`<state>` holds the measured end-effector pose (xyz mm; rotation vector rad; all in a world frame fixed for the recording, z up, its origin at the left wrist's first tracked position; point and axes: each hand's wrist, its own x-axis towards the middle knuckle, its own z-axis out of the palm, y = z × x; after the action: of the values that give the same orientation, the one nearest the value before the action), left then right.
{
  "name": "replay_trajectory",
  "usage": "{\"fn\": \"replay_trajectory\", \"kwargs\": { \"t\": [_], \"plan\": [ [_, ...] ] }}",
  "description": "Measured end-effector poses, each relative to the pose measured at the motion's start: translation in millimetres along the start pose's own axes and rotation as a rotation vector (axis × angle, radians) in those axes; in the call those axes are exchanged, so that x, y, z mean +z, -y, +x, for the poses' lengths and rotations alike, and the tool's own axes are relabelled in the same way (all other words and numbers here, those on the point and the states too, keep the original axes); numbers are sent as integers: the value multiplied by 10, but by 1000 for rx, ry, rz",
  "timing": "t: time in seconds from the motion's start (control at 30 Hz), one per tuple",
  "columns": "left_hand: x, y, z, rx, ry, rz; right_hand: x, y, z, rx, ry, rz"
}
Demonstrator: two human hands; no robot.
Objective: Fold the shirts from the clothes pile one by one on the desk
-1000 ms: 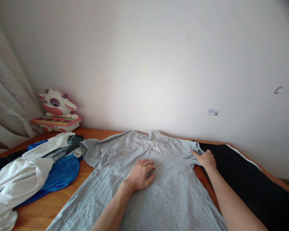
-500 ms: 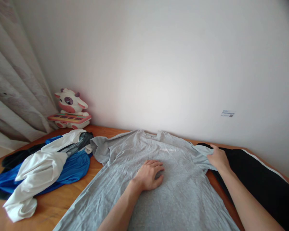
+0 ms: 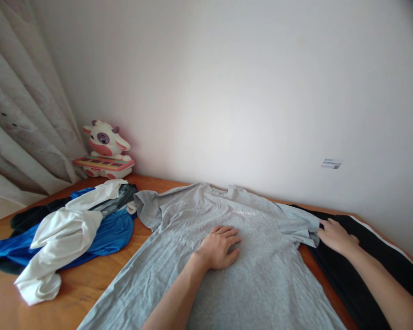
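A grey short-sleeved T-shirt lies spread front up on the wooden surface, its collar toward the wall and small pale lettering on the chest. Flat on the middle of the chest rests my left hand, fingers stretched out. My right hand is at the hem of the right-side sleeve, fingers closed on its edge; the fingertips are partly hidden. That sleeve reaches outward over black fabric, while the left-side sleeve lies loosely creased.
On the left is a heap of clothes with a white garment over a blue one. Black clothing with a white stripe lies right. A cow toy with a keyboard stands by the curtain. The wall bounds the back.
My right hand has moved outward to the right, and the sleeve is now drawn out straighter. My left hand stays on the chest. The whole view has shifted slightly.
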<state>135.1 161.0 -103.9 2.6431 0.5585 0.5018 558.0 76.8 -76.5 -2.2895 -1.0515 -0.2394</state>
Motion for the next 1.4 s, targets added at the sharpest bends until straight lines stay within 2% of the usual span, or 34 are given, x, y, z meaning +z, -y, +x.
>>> {"fn": "replay_trajectory", "kwargs": {
  "t": [0.17,0.23,0.27,0.33,0.4,0.43,0.53,0.6,0.67,0.73,0.8,0.9,1.0,1.07,1.2,1.27,1.33,1.4],
  "plan": [
    [-5,-3,-9,-3,12,-20,167,188,-685,-589,217,-172],
    [-3,13,-4,-10,8,-49,216,156,-886,-674,373,-211],
    [-1,25,2,-24,-5,-73,233,121,-939,-636,440,-237],
    [3,54,21,-71,-58,-150,260,63,-961,-442,483,-311],
    [9,78,42,-125,-132,-253,286,96,-927,-261,422,-346],
    [13,86,53,-149,-167,-302,303,163,-917,-233,382,-330],
    [28,100,85,-230,-248,-412,393,535,-1022,-315,264,-188],
    [19,120,107,-280,-324,-498,484,832,-1229,-407,245,-77],
    [-40,167,122,-329,-408,-557,570,1072,-1508,-409,254,-43],
    [-172,249,113,-403,-470,-492,615,1211,-1782,-377,263,-100],
    [-377,362,54,-505,-498,-329,600,1260,-1973,-399,271,-173],
    [-745,545,-147,-639,-518,-127,502,1258,-2052,-406,316,-248],
    [-1049,674,-438,-757,-484,45,412,1244,-1995,-401,380,-285],
    [-1169,717,-639,-814,-420,140,377,1233,-1962,-400,406,-301],
    [-1269,759,-975,-907,-221,285,345,1256,-1956,-405,421,-326],
    [-1298,786,-1088,-956,-148,319,346,1333,-1962,-343,442,-348],
    [-1324,822,-1156,-1017,-122,322,369,1458,-1974,-229,461,-359],
    [-1339,862,-1183,-1081,-121,323,424,1592,-2001,-153,415,-320]
  ]
}}
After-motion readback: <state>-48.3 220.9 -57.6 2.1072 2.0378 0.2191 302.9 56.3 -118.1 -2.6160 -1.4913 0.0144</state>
